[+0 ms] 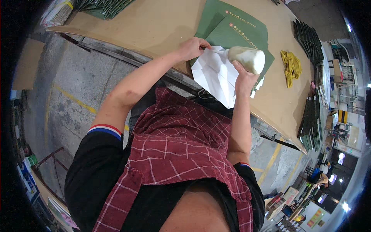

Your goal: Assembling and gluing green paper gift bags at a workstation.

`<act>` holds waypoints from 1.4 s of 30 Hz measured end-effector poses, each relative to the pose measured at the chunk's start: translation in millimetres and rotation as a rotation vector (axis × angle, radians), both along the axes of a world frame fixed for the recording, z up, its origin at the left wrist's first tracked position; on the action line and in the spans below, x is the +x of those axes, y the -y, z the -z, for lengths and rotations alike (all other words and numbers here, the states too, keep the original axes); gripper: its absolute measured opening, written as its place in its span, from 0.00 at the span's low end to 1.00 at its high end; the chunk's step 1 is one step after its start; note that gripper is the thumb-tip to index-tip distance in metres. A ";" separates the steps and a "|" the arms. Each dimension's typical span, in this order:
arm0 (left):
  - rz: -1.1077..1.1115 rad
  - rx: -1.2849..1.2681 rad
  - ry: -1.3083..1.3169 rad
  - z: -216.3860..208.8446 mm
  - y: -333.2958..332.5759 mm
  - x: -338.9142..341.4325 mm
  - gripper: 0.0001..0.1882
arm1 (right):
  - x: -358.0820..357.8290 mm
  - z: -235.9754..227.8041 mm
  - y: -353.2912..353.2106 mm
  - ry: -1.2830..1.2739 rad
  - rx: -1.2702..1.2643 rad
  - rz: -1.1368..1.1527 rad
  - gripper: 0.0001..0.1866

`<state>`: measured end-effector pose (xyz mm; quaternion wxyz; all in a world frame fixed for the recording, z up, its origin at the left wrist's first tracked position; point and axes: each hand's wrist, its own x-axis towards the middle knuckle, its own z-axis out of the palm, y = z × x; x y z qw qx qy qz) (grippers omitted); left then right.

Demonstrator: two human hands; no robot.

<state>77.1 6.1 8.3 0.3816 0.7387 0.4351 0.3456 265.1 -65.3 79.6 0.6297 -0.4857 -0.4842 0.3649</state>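
While my left hand (191,48) pinches the white sheet (214,75) by a corner, my right hand (246,80) curls around a pale rounded block (249,60) over it. The sheet is spread but looks not yet flat — creased, it hangs past the table's (162,42) near edge, which could hamper me. Green folders (241,36) behind seem left to handle; a yellow cloth (291,66) and dark green stacks (312,120) lie toward the table's right edge.

green sheets (241,35): overlapping | white paper (213,73): creased, partly covering them | pale rounded block (250,58): tilted
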 end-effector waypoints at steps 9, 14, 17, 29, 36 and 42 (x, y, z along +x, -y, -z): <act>-0.045 -0.019 -0.028 -6.7 2.9 -2.7 0.16 | -3.2 7.7 -7.0 0.021 0.016 -0.040 0.26; -0.040 -0.013 0.037 -2.3 2.0 -1.0 0.16 | -4.2 10.1 -7.1 0.058 0.022 -0.014 0.25; -0.013 -0.058 -0.056 -3.1 1.8 -2.9 0.16 | -5.6 10.4 -4.2 0.051 0.013 -0.019 0.25; -0.001 0.014 -0.055 -1.1 -1.3 -1.8 0.16 | -4.9 15.6 -5.4 0.065 -0.006 0.038 0.24; -0.001 -0.026 -0.033 -2.7 -0.4 -1.1 0.17 | -6.7 13.4 3.6 -0.053 0.070 0.073 0.25; -0.010 -0.013 -0.005 0.0 -1.0 -2.1 0.16 | -7.3 14.9 1.3 -0.224 0.113 0.060 0.25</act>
